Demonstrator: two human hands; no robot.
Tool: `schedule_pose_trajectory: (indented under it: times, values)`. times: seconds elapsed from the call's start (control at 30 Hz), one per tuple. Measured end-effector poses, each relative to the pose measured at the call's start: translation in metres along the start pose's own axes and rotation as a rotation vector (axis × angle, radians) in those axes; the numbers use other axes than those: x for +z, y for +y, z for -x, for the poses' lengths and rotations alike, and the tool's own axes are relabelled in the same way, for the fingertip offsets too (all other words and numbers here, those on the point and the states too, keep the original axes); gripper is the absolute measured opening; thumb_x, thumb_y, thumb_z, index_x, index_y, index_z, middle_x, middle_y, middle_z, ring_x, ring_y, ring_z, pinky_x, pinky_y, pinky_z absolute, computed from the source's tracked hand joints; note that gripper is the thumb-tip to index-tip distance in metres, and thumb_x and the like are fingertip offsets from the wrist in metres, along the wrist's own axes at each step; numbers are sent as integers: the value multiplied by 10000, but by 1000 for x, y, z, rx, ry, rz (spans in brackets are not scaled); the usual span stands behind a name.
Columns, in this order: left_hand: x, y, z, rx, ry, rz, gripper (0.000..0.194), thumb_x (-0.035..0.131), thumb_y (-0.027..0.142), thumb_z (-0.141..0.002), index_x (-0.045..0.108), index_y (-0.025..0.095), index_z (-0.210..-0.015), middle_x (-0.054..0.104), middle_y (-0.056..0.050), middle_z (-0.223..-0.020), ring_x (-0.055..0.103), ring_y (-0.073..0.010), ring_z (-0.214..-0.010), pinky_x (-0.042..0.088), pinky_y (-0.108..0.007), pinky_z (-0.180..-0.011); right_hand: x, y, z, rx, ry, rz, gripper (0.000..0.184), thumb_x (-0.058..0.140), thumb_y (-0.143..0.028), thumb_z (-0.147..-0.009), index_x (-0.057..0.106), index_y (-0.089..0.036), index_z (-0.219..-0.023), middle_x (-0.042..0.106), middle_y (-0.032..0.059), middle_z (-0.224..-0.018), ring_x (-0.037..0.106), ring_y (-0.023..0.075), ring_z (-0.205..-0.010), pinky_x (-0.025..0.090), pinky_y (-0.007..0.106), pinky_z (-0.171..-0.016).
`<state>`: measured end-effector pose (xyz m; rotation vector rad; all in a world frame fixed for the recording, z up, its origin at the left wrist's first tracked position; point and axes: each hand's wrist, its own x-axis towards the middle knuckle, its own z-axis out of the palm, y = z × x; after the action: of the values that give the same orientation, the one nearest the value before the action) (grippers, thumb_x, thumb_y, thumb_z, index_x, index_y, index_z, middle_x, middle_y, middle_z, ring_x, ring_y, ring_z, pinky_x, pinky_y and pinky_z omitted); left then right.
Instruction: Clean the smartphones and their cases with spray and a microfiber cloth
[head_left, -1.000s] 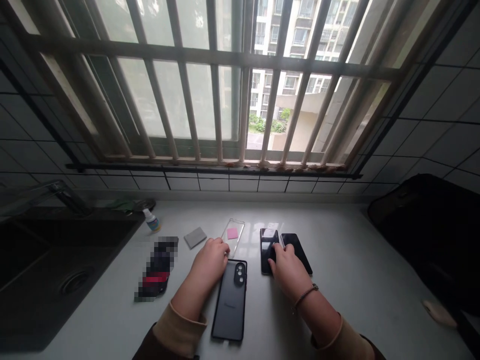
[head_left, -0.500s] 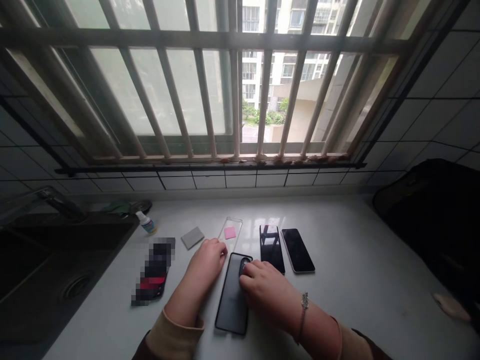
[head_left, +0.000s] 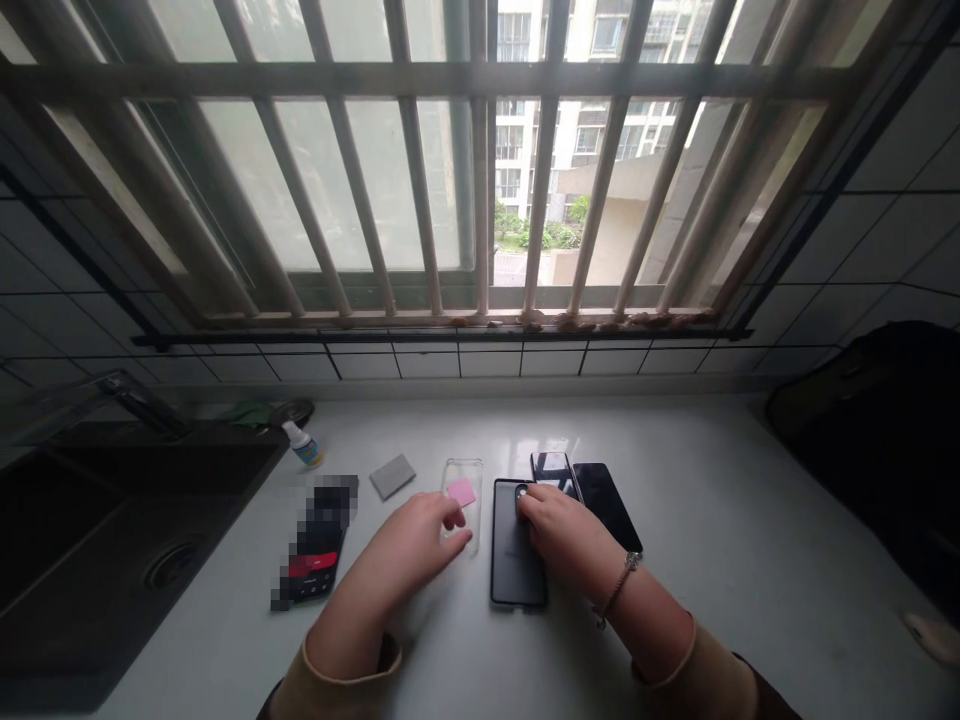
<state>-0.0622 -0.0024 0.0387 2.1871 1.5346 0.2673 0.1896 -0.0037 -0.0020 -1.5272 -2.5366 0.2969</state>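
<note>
A black phone case with a matte dark back lies on the counter. My right hand has its fingertips closed on the case's upper right part, by the camera opening, and partly hides that edge. To its left is a clear phone case with a small pink square on it. Over the clear case's lower left side is my left hand, thumb and fingers apart, gripping nothing. Two dark phones, one glossy and one beside it, lie beyond my right hand, which partly covers them.
A grey folded cloth and a partly blurred dark item with a red band lie to the left. A small white bottle stands by the sink. A black bag rests at the right. A barred window rises behind the counter.
The black phone case has moved right and away from me, and has straightened, with my right hand on it. My left hand has opened beside the clear case, which now lies a little nearer.
</note>
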Motion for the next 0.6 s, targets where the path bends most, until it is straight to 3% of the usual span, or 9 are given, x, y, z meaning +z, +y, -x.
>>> schedule_pose_trajectory:
  times: [0.1,0.17,0.27,0.33,0.4,0.5,0.6]
  values:
    - [-29,-26,3,-196,297,39,331,543,491,-940,735,232,-1019,746,-83,-1073,689,-273,-964,505,-353,-835,1,0,2,-35,46,-45,200,532,-27,-953,648,-184,-913,666,76,-1025,632,211,-979,498,304,-859]
    - [-51,-58,3,-424,583,-18,399,585,530,-910,690,221,-1139,724,-107,-1152,693,-298,-963,523,-382,-815,0,0,4,-74,115,-100,186,556,-30,-951,654,-186,-922,660,67,-1015,627,206,-965,507,305,-849]
    - [-82,-114,-3,-629,825,-160,630,667,538,-864,575,144,-1346,667,-209,-1279,624,-399,-1205,504,-473,-975,-2,-1,6,-137,238,-166,167,576,-50,-960,660,-195,-959,655,60,-1008,620,212,-957,520,325,-841]
    - [-96,-146,-9,-715,873,-194,767,719,503,-830,494,57,-1412,614,-292,-1356,547,-452,-1320,462,-520,-1052,-3,-3,7,-176,307,-191,164,564,-69,-978,660,-202,-977,654,63,-1003,618,224,-972,525,348,-851]
    - [-104,-168,-17,-746,878,-167,761,695,496,-855,483,12,-1403,587,-336,-1379,558,-464,-1307,460,-526,-1045,-4,-4,8,-204,359,-207,167,547,-83,-994,659,-207,-997,658,68,-1003,617,236,-992,528,367,-860]
    - [-106,-183,-26,-712,807,-90,536,614,478,-915,597,83,-1276,703,-240,-1223,664,-400,-1148,512,-455,-930,-7,-4,10,-216,404,-222,168,539,-93,-1002,658,-209,-1024,666,72,-1014,619,246,-1014,531,383,-876]
    - [-104,-183,-31,-666,792,-52,332,580,416,-932,671,142,-1096,752,-168,-1066,698,-341,-1029,518,-403,-856,-8,-4,11,-210,429,-233,163,539,-100,-1004,658,-209,-1021,672,74,-1014,622,248,-1011,537,394,-880]
